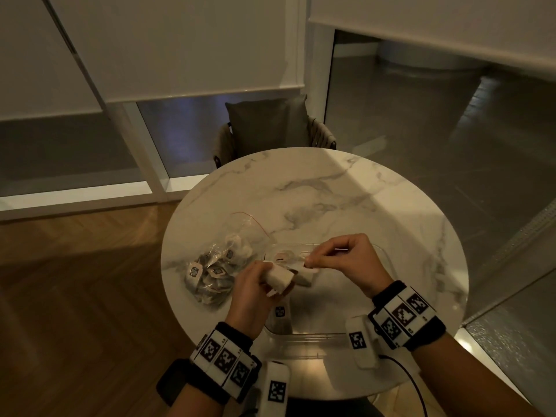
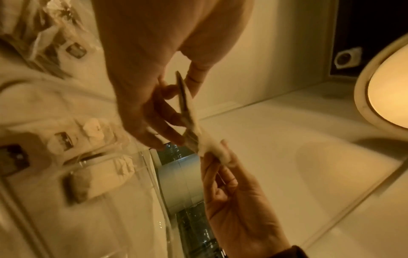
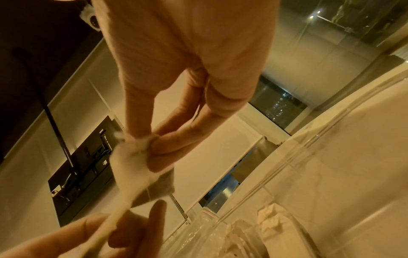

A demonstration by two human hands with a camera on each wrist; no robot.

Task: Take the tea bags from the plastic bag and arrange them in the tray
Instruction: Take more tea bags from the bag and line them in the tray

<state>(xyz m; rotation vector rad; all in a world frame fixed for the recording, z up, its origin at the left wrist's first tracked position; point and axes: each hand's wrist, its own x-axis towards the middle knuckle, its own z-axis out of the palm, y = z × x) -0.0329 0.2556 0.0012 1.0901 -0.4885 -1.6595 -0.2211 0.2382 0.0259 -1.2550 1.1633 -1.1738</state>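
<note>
My left hand (image 1: 255,284) grips tea bags (image 1: 282,279); right hand (image 1: 340,255) pinches one free above clear tray (image 1: 304,337). Next, I judge: separate, lay flat in tray.

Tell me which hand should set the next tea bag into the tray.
Right, probably. The right hand already pinches a tea bag by its top, directly above the clear tray. The left hand grips the remaining bags nearer the plastic bag.

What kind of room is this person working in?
Probably a lounge or dining corner of a flat or hotel: a round marble table, a cushioned chair, herringbone wood floor and roller blinds over tall windows.
</note>
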